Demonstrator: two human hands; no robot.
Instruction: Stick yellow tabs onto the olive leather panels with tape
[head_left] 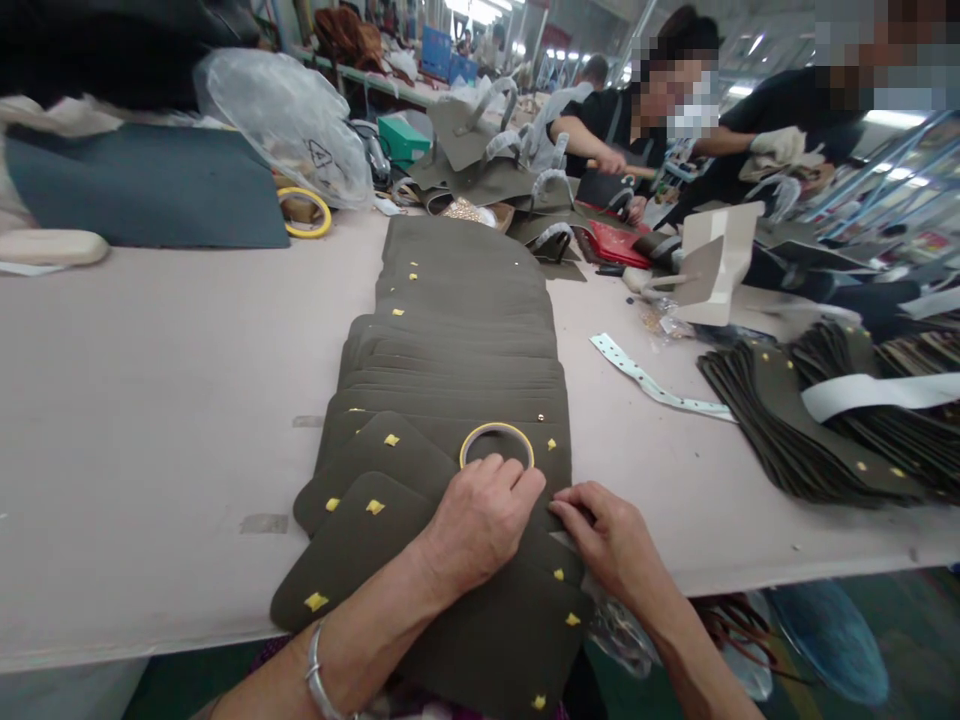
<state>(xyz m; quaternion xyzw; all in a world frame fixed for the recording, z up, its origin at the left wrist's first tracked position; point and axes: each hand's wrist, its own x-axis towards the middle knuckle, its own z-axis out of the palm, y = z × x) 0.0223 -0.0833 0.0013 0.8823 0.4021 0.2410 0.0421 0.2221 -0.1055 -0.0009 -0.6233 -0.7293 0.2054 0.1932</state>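
Observation:
Dark olive panels overlap in a long row down the middle of the table, several bearing small yellow tape pieces. My left hand, with a silver bangle on its wrist, has its fingers curled round the near edge of a yellow tape roll above the panels. My right hand is just right of it, at the right edge of the panels, thumb and forefinger pinched together. Whatever lies between those fingertips is too small to make out.
Bundled dark strips lie at the right, beside a pale perforated strip. Another tape roll, a dark blue sheet and a plastic bag are at the back left. Two people work across the table.

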